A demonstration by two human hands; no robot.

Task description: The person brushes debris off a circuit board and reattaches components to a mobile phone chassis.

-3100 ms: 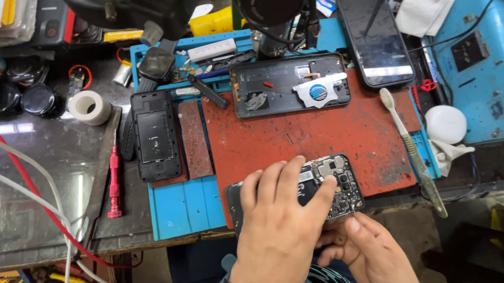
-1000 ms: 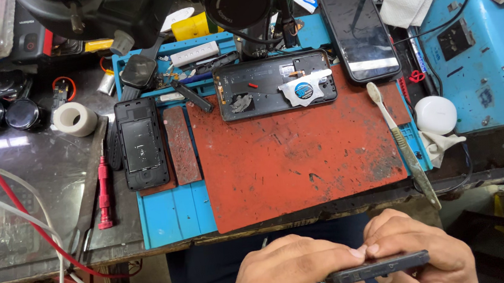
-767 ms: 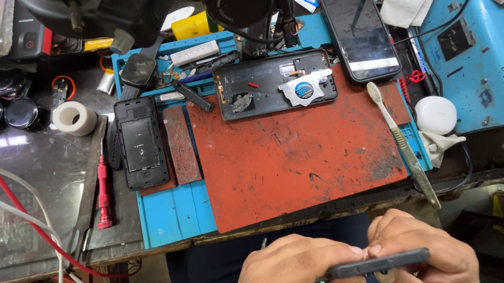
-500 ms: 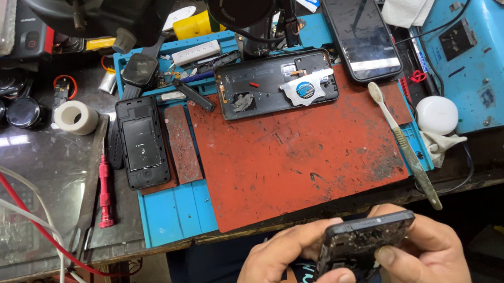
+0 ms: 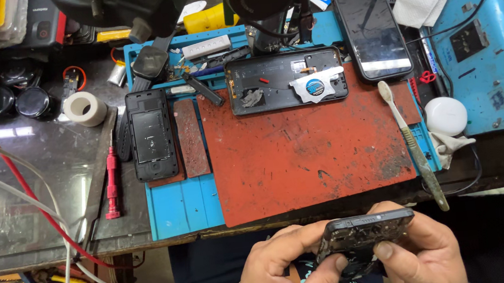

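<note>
Below the workbench (image 5: 302, 155), hands hide the phone (image 5: 366, 235) underside.

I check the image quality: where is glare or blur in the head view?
In the head view, the glass sheet at the left carries bright window-like glare; the red mat is evenly lit and sharp; the opened phone held by left hand and right hand looks slightly soft near the lower edge.
</note>
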